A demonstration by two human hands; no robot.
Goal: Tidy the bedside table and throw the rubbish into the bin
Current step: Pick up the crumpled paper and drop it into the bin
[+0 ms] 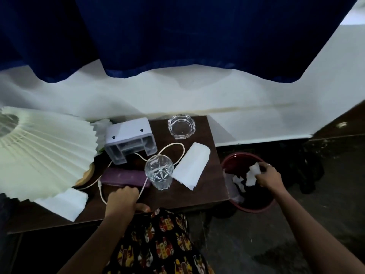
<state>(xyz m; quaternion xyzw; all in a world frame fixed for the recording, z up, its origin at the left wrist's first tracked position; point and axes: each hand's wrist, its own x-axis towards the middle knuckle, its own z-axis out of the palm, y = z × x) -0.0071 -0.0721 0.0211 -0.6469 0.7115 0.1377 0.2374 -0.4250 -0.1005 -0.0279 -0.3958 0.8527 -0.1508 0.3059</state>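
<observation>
Head view: right hand (pixel 267 176) grips tissue (pixel 252 174) over dim bin (pixel 233 161); left hand (pixel 122 200) curled, contents hidden.

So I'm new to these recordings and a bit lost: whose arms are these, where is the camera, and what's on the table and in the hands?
There is no machine here. A person wears the camera on their head, looking down at their own arms. The right hand holds crumpled white tissue over a red bin beside the table. The left hand rests on the brown bedside table, near a white cable. Also there: a drinking glass, glass ashtray, folded white paper and a pleated lamp.
</observation>
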